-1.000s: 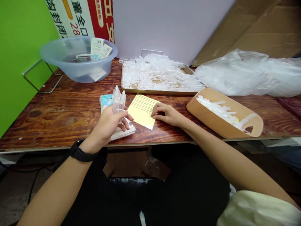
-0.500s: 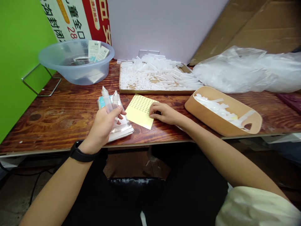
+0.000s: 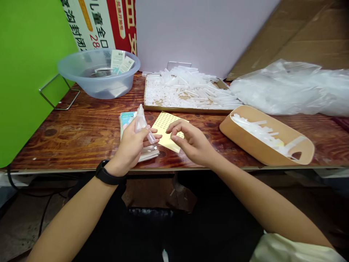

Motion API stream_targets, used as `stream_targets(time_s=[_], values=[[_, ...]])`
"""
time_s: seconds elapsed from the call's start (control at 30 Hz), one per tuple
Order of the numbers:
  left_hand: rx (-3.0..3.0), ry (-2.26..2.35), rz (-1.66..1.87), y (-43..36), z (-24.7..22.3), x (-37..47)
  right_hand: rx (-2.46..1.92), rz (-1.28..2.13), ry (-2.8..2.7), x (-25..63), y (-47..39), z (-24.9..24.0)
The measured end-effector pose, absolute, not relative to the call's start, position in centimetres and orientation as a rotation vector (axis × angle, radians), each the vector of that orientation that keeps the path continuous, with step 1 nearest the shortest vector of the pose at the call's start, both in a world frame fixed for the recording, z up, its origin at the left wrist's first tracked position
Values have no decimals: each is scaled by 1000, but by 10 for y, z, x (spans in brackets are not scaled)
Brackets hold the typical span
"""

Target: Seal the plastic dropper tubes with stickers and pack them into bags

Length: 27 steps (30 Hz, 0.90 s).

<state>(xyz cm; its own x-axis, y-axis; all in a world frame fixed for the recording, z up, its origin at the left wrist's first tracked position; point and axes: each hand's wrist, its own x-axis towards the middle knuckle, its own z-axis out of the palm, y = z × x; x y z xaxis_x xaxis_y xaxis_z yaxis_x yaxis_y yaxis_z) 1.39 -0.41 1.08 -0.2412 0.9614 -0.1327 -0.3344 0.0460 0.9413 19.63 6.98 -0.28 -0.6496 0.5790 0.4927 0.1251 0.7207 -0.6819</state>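
Observation:
My left hand (image 3: 131,145) is closed around clear plastic tubes (image 3: 140,122) with pointed tips, above some flat packets (image 3: 126,118) on the table. Over the right part of a yellow sheet of small dot stickers (image 3: 168,140) is my right hand (image 3: 192,142). Its thumb and forefinger are bent towards each other; whatever may be between them is too small to make out. A small gap separates the two hands.
Behind the sheet lies a shallow cardboard tray (image 3: 188,109) of white caps and clear tubes. A blue basin (image 3: 95,82) with packets stands at the left. At the right are a tan basket (image 3: 245,145) of white pieces and plastic bags (image 3: 280,89).
My right hand has lifted off the yellow sheet and come closer to my left hand. The tubes in my left hand have turned, their tips now close together. The view has shifted slightly.

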Motion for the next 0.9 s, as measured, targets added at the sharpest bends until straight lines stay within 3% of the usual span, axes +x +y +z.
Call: stream_targets(time_s=[0.67, 0.9], values=[[611, 1036, 1513, -5, 2, 25, -504, 408, -2047, 152, 34, -9], [578, 1065, 1518, -7, 4, 20, -608, 869, -1891, 154, 40, -17]])
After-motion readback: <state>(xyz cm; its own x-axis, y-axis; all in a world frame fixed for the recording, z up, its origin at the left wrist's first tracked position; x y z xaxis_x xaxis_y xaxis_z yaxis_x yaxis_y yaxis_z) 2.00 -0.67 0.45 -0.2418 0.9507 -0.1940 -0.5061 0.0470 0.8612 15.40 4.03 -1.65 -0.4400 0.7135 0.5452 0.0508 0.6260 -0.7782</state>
